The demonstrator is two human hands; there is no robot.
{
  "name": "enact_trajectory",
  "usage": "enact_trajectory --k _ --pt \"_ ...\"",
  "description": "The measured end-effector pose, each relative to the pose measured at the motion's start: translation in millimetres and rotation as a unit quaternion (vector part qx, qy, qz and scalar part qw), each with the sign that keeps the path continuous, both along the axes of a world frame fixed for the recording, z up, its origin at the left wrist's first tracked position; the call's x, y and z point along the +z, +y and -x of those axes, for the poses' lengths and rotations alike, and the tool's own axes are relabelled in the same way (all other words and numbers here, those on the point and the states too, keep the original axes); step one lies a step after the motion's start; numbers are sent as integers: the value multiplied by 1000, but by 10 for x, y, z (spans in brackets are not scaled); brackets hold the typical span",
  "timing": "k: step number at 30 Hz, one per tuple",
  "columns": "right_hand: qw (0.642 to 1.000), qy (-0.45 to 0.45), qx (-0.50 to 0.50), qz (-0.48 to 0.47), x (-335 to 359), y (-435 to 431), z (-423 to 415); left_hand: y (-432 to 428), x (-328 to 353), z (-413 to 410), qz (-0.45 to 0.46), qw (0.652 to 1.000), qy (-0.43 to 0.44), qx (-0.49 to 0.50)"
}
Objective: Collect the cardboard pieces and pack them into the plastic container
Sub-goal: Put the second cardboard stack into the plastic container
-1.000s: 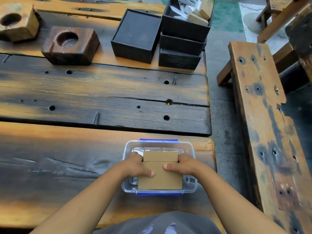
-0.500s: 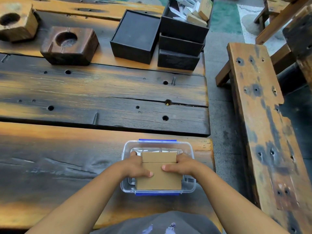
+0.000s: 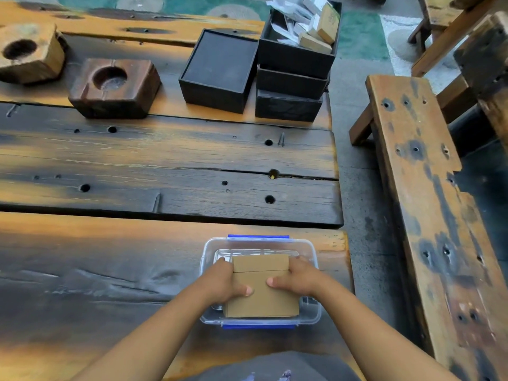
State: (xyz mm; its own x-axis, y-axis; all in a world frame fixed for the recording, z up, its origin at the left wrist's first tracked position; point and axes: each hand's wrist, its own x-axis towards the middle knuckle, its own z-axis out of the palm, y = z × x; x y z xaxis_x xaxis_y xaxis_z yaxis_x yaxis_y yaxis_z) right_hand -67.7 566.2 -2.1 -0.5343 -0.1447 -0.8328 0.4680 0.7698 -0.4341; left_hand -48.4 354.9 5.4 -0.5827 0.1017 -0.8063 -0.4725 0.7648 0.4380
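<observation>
The stack of cardboard pieces (image 3: 262,292) sits inside the clear plastic container (image 3: 312,251), held between the left hand (image 3: 224,281) and right hand (image 3: 298,276), thumbs on top. The container rests on the wooden tabletop (image 3: 110,270).

Over the last second the thumb of the left hand (image 3: 222,281) and the thumb of the right hand (image 3: 298,277) have drawn closer together on top of the cardboard pieces (image 3: 262,295), narrowing the bare strip between them. The stack has sunk a little lower into the plastic container (image 3: 312,251), its near edge now closer to the near wall, and both hands have followed it down
</observation>
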Motion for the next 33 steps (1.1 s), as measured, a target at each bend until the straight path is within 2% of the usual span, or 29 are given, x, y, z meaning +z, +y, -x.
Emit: enact_trajectory --k 4,9,15,20,29,33 --pt "997 1 -66 42 -7 15 -127 9 16 3 16 999 -30 28" --pt "986 7 -158 52 -31 6 -235 17 3 -125 -30 996 -38 79" --pt "990 -6 -134 48 -42 5 -285 -38 -20 -181 -35 995 -26 94" --pt "989 -36 -130 61 -26 35 -227 -71 -40 -138 -63 988 -53 127" --pt "988 -26 -132 72 -25 45 -238 -90 -6 -103 -96 984 -84 123" --pt "988 10 -133 82 10 -5 -300 -38 -19 -149 -106 968 -60 221"
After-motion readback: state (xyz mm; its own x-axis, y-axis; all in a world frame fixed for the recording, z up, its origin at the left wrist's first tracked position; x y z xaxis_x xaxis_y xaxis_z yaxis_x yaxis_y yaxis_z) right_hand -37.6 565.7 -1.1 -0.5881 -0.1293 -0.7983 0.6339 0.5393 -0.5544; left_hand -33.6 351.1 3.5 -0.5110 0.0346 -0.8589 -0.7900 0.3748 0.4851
